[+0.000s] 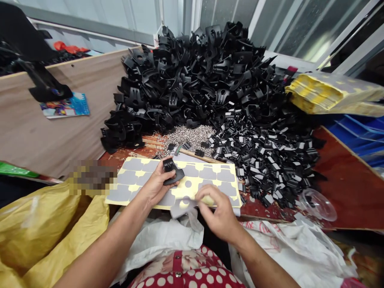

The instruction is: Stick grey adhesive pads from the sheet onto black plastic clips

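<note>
My left hand [158, 185] is closed around a black plastic clip part [174, 171], held above the left-middle of a yellow backing sheet [136, 179] with grey die-cut stickers. My right hand [220, 214] pinches the edge of a grey sticker [182, 207] with a round hole, at the sheet's near edge. The sticker looks curled up off the sheet; its far side is blurred. Just beyond the sheet lies a small hammer [198, 155] with a wooden handle, beside a pile of tiny silver metal pieces [189, 136].
A tall heap of black plastic parts [192, 84] fills the back. Small black clips with light pads [258, 156] spread at right, near a clear plastic cup [318, 205]. Yellow-edged sheets [333, 90] are stacked back right. A wooden board [75, 84] bounds the left; yellow sacks [45, 228] lie near.
</note>
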A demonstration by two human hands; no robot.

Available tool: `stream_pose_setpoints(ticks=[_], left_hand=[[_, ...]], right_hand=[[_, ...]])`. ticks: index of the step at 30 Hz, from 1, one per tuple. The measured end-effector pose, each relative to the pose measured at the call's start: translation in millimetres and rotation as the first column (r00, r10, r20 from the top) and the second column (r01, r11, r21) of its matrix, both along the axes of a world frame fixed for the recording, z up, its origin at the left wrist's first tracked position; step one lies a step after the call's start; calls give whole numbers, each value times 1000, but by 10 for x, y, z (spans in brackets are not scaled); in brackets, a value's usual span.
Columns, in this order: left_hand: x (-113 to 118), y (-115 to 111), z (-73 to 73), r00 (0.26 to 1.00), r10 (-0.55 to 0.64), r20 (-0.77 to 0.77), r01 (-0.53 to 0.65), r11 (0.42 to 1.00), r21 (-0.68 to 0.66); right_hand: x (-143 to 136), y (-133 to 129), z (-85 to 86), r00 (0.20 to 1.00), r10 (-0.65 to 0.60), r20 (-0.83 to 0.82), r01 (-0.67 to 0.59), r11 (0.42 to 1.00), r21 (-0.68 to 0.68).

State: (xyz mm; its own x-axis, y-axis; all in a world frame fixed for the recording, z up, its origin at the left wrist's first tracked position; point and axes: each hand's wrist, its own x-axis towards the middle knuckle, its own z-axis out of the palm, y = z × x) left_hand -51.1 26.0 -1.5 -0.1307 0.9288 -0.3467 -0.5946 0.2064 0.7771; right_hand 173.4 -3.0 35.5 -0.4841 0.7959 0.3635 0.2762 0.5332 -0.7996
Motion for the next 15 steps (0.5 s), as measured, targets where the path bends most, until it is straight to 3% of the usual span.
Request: stream_pose_setpoints(ticks=[3,8,15], left_hand=[[101,-196,131,985,-129,118,125,991,41],[262,-400,229,953,-187,237,183,982,39],[303,-436,194,950,-212,230,205,977,55]], right_hand=[[10,190,1,980,-190,-58,181,974,-137],[-82,269,-142,978,-191,-88,170,964,-205],[-132,266,-222,974,-203,-103,178,961,-210]])
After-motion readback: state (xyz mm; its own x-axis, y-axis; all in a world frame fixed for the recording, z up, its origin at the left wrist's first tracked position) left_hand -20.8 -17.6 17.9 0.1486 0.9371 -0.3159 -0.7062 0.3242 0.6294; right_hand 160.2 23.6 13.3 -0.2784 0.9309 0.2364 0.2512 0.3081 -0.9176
